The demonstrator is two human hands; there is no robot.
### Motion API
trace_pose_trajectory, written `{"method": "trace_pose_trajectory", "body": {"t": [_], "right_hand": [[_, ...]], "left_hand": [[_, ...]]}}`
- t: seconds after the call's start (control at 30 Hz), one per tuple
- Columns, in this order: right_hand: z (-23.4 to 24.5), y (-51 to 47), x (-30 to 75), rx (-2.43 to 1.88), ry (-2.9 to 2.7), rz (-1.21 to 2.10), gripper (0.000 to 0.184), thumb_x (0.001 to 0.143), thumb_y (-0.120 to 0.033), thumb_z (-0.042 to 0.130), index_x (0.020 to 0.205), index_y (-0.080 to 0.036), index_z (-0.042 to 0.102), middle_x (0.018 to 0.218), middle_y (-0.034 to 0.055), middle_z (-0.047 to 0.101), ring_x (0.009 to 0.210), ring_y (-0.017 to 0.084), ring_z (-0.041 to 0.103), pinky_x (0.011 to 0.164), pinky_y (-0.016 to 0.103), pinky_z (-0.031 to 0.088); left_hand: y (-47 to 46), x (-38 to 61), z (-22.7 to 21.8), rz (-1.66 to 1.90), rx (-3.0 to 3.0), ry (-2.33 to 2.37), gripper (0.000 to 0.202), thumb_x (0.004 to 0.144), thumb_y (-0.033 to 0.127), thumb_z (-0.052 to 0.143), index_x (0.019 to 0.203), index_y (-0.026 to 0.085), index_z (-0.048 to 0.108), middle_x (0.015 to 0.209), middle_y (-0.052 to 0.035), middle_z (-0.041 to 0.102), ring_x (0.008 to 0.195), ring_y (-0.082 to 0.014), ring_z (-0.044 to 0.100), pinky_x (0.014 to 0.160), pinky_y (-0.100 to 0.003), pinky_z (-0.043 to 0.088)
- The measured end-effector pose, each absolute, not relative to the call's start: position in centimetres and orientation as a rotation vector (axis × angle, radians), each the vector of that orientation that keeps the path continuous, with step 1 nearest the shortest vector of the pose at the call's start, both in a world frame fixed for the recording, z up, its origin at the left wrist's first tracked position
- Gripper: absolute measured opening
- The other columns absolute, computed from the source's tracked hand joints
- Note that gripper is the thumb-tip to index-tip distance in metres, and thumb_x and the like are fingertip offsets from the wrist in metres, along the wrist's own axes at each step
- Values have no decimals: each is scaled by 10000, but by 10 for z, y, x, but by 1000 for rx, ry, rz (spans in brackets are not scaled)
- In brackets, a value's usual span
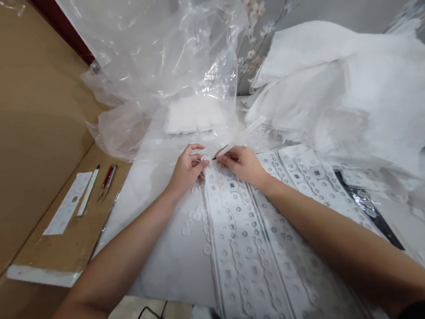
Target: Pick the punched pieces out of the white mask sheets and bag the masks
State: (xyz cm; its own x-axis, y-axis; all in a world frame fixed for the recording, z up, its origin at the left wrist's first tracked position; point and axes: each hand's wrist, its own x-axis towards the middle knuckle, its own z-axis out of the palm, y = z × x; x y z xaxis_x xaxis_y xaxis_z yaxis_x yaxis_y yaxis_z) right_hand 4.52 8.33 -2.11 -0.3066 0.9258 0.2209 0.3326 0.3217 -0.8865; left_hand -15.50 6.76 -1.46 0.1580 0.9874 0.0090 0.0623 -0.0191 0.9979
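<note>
My left hand (190, 165) is closed, thumb and fingers pinching a small white piece (205, 159) above the top left corner of a printed white sheet (242, 237). In my right hand (241, 163) is a slim white tool (225, 149) with a dark pointed tip, held like a pen. Its tip points left, close to the piece; whether they touch I cannot tell. Rows of grey rings, wavy strips and small dark squares cover the sheet. Several small white cut-out pieces (195, 215) lie along its left edge.
Clear plastic film (186, 46) rises behind a white stack (195, 115). White sheets (340, 77) are heaped at right. On the cardboard at left lie a patterned strip (68, 203), a white dark-tipped tool (89, 191) and a red-and-silver tool (107, 181). A black cable (140, 314) hangs below.
</note>
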Motion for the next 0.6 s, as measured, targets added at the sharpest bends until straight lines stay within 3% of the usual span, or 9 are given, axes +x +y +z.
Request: {"method": "trace_pose_trajectory", "body": {"t": [0.07,0.23,0.43,0.6], "right_hand": [[-20,82,45,-1137,-1921,825,190,940,-290,599,923,-172,748,774,46,734,693,176,658,702,298,497],[-17,79,45,-1032,-2145,571,251,1008,-231,486,1015,-188,734,1028,73,747,857,193,669,811,311,490],[-12,74,42,-1063,-2231,506,253,1022,-202,454,1035,-184,706,973,84,715,881,219,657,804,329,489],[-14,74,44,-1003,-2123,593,260,1025,-203,455,1030,-201,716,1040,72,738,934,217,681,853,336,506]], "left_hand": [[67,-155,-14,1063,1342,1126,461,799,291,766,1171,194,513,742,55,615,470,-71,556,443,-174,496],[69,-157,-14,1052,1293,1116,529,778,341,817,1188,210,510,729,51,639,478,-71,558,461,-168,492],[70,-159,-16,1086,1312,1083,569,749,394,847,1178,207,522,754,36,669,474,-75,557,452,-173,483],[68,-158,-13,1100,1316,1070,534,754,371,833,1156,192,530,722,41,658,462,-81,551,445,-181,484]]}}
